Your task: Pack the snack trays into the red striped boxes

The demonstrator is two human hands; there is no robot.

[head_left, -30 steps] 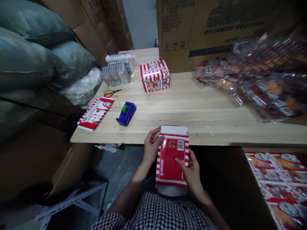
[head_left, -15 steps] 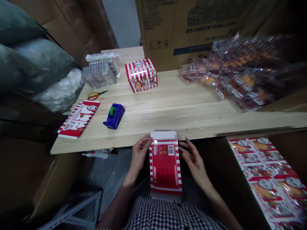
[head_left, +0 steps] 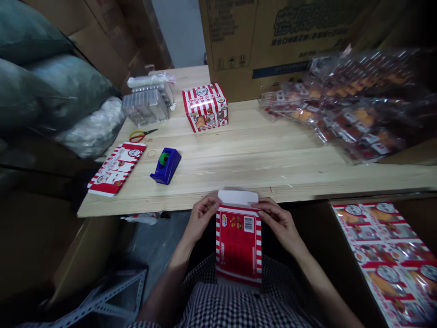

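Red carton now meets right grip.

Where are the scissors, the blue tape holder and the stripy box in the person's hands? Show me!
Scissors (head_left: 144, 133): head view, where handles meet blades.
Blue tape holder (head_left: 170, 167): head view, on its body's side.
Stripy box (head_left: 238, 246): head view, on the red printed panel.

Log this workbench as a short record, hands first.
Left hand: pinching upper left edge of red-and-white carton
Right hand: pinching its upper right edge
Carton face: barcode showing, white flap at far end
Table, left: scissors, blue tape dispenser, second carton lying flat
Table, back: clear plastic cases, printed box
Table, right: piled clear-wrapped packs
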